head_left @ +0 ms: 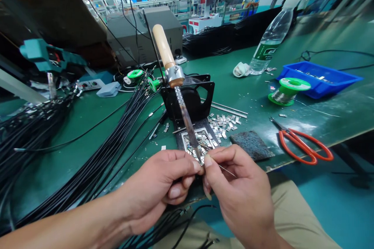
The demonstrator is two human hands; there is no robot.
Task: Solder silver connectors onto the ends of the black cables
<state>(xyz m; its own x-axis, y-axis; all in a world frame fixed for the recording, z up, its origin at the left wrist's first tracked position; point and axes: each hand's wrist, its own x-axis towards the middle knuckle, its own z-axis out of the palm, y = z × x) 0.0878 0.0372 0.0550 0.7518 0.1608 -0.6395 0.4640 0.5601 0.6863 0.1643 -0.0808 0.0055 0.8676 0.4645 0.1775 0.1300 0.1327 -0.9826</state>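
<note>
A wood-handled soldering iron [187,120] is clamped in a stand, its tip pointing down between my hands. My left hand [168,181] is closed in a pinch just left of the tip; what its fingertips hold is hidden. On the other side, my right hand [239,186] pinches a thin solder wire [228,170], whose loose end pokes out to the right. The fingertips of both hands nearly meet at the iron's tip. Below the iron, a metal-rimmed tray [183,140] holds small silvery metal pieces, and more pieces [223,124] lie scattered beside it.
Black cables [108,151] lie bundled at left. Red-handled scissors [304,146] and a dark sponge-like pad [251,145] rest near the table edge. A solder spool [288,92], a blue tray [324,90] and a plastic bottle [267,48] stand at right. A black fan-like frame [207,89] stands behind the iron.
</note>
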